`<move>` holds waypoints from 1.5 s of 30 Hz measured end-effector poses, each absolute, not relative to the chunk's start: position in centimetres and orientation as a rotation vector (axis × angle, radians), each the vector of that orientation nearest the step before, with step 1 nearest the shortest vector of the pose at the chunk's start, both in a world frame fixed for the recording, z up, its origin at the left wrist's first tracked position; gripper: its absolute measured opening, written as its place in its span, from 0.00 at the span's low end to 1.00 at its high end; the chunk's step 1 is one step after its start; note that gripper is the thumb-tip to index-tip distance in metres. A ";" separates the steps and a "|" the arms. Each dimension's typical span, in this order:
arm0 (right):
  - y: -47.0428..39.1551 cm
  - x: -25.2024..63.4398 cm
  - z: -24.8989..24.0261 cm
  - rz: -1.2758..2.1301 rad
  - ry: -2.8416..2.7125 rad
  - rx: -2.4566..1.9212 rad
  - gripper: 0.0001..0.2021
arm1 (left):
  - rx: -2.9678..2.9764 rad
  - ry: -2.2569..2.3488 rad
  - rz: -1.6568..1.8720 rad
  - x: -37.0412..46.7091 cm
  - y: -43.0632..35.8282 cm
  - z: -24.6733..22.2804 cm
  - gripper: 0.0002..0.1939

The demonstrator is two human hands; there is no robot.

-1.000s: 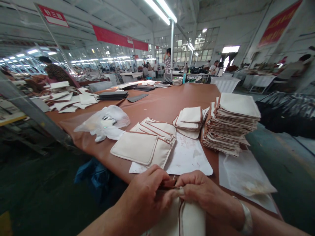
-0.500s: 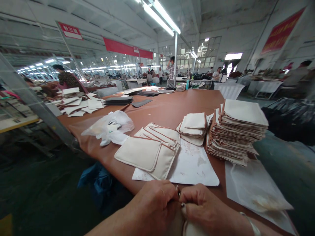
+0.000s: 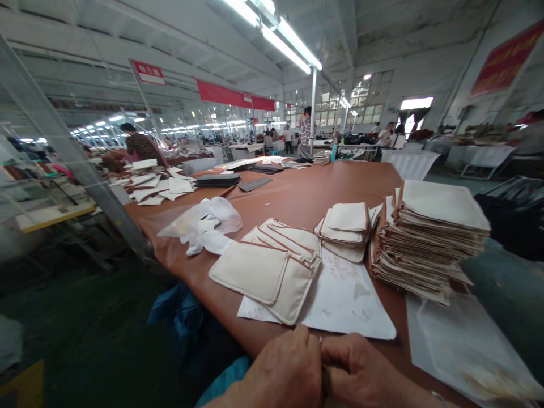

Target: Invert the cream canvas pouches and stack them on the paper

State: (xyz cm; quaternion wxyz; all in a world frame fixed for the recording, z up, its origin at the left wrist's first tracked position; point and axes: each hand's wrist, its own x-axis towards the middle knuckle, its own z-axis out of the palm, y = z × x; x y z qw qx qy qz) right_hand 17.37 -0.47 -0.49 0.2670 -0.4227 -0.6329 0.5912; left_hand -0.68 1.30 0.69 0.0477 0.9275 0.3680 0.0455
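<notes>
The left hand (image 3: 284, 365) and right hand (image 3: 361, 368) meet at the view's 6 o'clock edge, side by side, above the near border of the brown table (image 3: 306, 187). Fingers of both are curled tight, grasping a work piece (image 3: 321, 340) between the 2 hands; only a small tip shows, so its condition cannot be told.

Bearings from the hands: at 11 o'clock, near, brown-trimmed cream panels (image 3: 253, 269) lie overlapped, partly on a white sheet (image 3: 340, 294) at 12 o'clock. Beyond that sheet, 1 low pile (image 3: 348, 218) of similar pieces. Between 1 and 2 o'clock, 1 tall, uneven stack (image 3: 442, 209). Farther off at 11 o'clock, a crumpled plastic bag (image 3: 221, 212).
</notes>
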 end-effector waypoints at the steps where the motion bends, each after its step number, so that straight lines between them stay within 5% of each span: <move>1: -0.6 17.7 -0.6 1.594 -1.712 -1.173 0.08 | 2.793 1.177 0.159 -1.3 1.6 0.4 0.09; 11: -1.0 18.8 0.2 1.835 -1.231 -1.140 0.16 | 2.268 1.217 0.480 -4.2 3.4 4.3 0.12; 27: -1.8 19.1 1.8 1.654 -1.529 -1.027 0.18 | 1.194 0.783 0.271 -1.6 3.1 4.4 0.24; 32: -1.7 19.3 1.8 1.556 -1.532 -1.102 0.21 | 1.064 0.780 0.282 -1.5 2.7 4.1 0.24; 39: -0.8 20.1 1.0 1.913 -1.473 -0.930 0.20 | 1.078 0.691 0.276 -1.7 2.8 4.2 0.23; 45: -0.9 19.7 2.1 1.725 -1.678 -0.820 0.13 | 1.343 0.608 0.265 -1.9 2.8 4.3 0.17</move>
